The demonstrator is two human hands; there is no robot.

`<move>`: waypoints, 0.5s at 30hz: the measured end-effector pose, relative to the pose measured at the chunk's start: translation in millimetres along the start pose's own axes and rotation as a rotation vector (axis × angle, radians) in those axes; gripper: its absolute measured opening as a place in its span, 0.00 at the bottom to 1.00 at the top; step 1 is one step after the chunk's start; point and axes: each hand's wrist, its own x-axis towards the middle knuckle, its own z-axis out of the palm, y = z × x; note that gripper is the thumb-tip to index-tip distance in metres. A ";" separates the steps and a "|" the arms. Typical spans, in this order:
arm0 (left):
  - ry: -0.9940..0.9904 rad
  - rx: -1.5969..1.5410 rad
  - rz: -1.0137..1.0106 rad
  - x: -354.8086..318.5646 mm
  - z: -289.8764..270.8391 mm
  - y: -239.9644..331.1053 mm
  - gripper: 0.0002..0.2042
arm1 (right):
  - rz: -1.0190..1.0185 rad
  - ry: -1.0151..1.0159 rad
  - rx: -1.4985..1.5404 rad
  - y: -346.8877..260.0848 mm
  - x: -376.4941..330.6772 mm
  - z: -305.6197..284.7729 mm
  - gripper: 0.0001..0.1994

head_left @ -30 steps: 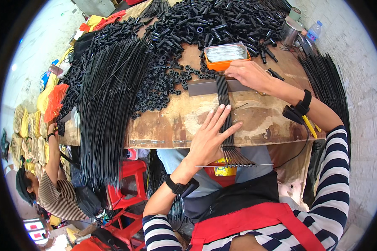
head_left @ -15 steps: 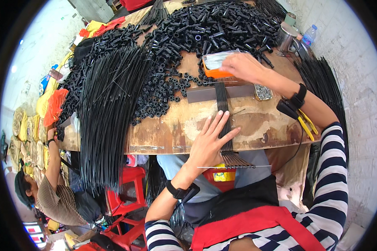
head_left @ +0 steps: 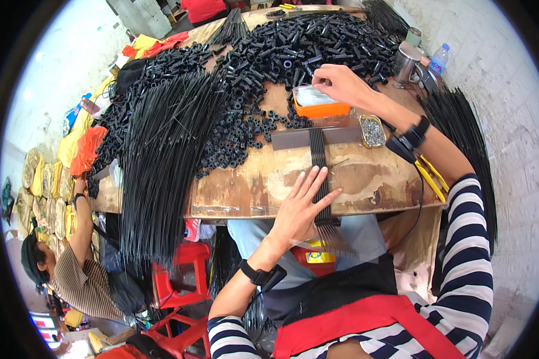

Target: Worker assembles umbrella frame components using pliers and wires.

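Sacks [head_left: 42,203] in tan and yellow stand piled at the far left, near a co-worker [head_left: 81,278] in a dark cap and striped shirt whose hand reaches up to a red-orange mesh bag [head_left: 87,149]. A thick bundle of long black rods [head_left: 167,161] lies across the wooden table [head_left: 251,194] and droops over its edge, close to a red stool [head_left: 185,263]. Small black rings [head_left: 233,140] spread beside the bundle, below a broad heap of black tubular parts [head_left: 299,45]. At center, the person's left hand [head_left: 301,203] lies palm down with fingers spread apart, pressed on a narrow row of black rods [head_left: 317,149]. The row crosses a flat dark bar [head_left: 290,139] on the table and runs past the near edge, where its ends fan out in a blur. Just beyond the bar sits an orange box [head_left: 323,111] of pale, thin strips [head_left: 308,94]; the right hand [head_left: 341,84] hangs over it, fingers curled, though whether they pinch anything cannot be told. Farther right come a small tray [head_left: 373,131] of metal bits, a metal mug [head_left: 407,63], a yellow-handled tool [head_left: 431,176], a clear bottle [head_left: 439,58] and a second rod bundle [head_left: 461,131].
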 end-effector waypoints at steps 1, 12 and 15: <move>0.008 -0.025 -0.019 -4.8 -1.0 2.8 0.43 | -0.101 0.015 -0.067 -11.4 -12.1 1.6 0.06; -0.023 0.024 -0.041 -4.7 2.6 2.0 0.44 | -0.139 -0.228 -0.168 -19.2 -80.5 14.3 0.17; -0.006 0.015 -0.050 -5.4 3.1 2.2 0.44 | -0.132 -0.238 -0.175 -20.8 -77.3 17.2 0.17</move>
